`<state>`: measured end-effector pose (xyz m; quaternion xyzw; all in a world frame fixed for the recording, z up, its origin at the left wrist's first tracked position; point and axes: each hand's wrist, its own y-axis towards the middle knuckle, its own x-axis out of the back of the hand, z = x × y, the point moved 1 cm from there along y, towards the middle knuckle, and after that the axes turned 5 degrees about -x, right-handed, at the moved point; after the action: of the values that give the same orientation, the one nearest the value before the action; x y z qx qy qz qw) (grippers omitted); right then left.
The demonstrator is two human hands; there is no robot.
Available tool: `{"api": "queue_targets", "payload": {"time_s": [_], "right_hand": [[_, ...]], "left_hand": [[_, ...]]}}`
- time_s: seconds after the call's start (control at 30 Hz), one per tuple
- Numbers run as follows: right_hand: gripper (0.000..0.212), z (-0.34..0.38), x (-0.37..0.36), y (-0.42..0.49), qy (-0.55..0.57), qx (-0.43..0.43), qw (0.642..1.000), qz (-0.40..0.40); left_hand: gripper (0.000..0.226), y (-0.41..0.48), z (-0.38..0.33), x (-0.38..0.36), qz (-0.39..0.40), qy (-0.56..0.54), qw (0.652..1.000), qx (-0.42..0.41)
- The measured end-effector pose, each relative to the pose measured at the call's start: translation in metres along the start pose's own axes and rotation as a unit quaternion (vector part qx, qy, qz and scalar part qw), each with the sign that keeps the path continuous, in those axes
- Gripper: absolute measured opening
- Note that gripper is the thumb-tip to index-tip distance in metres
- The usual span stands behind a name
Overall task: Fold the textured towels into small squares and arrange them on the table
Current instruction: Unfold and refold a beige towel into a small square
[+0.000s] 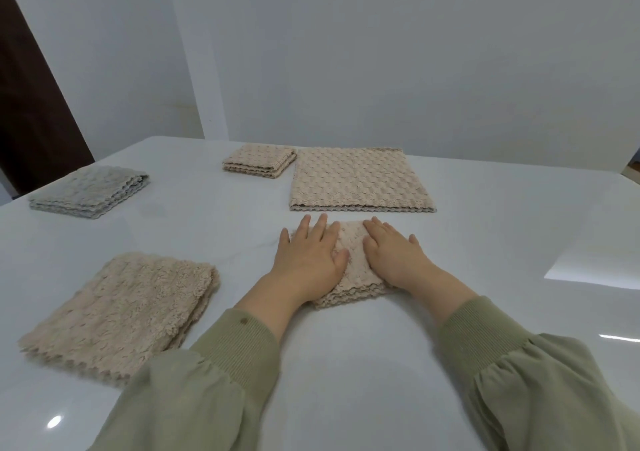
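A small folded beige towel (351,242) lies in the middle of the white table (346,364). My left hand (308,254) presses flat on its left half and my right hand (393,254) presses flat on its right half, fingers straight. Behind it a larger beige towel (360,180) lies spread out flat. A small folded beige square (259,160) sits at the back, left of the spread towel. A folded grey towel (90,190) rests at the far left. Another folded beige towel (124,312) lies at the near left.
A white wall (381,52) rises right behind the table's far edge. A dark brown door or panel (31,104) stands at the far left. Bright reflections show on the table's right side (595,263).
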<state>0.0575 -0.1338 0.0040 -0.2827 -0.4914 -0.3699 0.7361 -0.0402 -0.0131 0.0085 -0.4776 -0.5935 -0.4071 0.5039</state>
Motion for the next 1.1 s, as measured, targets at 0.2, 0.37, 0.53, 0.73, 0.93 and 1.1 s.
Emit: {"api": "queue_targets", "payload": {"time_s": [0.2, 0.37, 0.53, 0.73, 0.93, 1.1], "right_hand": [[0.036, -0.008, 0.01, 0.02, 0.062, -0.049, 0.994, -0.073], [0.035, 0.002, 0.017, 0.03, 0.098, -0.037, 0.993, -0.058], [0.031, 0.001, 0.023, 0.032, 0.122, -0.023, 0.992, -0.018], [0.023, 0.002, 0.026, 0.024, 0.312, 0.003, 0.95, -0.011], [0.025, -0.008, 0.028, 0.023, 0.644, -0.024, 0.762, 0.069], [0.057, -0.014, 0.026, 0.023, 0.731, -0.02, 0.674, 0.11]], "left_hand": [[0.06, 0.003, -0.002, -0.001, 0.01, 0.03, 0.999, 0.002], [0.06, 0.004, -0.003, -0.003, 0.005, 0.03, 0.999, 0.01], [0.06, 0.004, -0.003, -0.005, 0.004, 0.028, 1.0, 0.009], [0.064, 0.001, -0.002, -0.006, -0.049, 0.015, 0.999, 0.001], [0.103, 0.001, 0.001, 0.001, -0.202, -0.297, 0.932, 0.036], [0.066, -0.004, 0.007, 0.014, -0.171, -0.633, 0.747, 0.11]]}}
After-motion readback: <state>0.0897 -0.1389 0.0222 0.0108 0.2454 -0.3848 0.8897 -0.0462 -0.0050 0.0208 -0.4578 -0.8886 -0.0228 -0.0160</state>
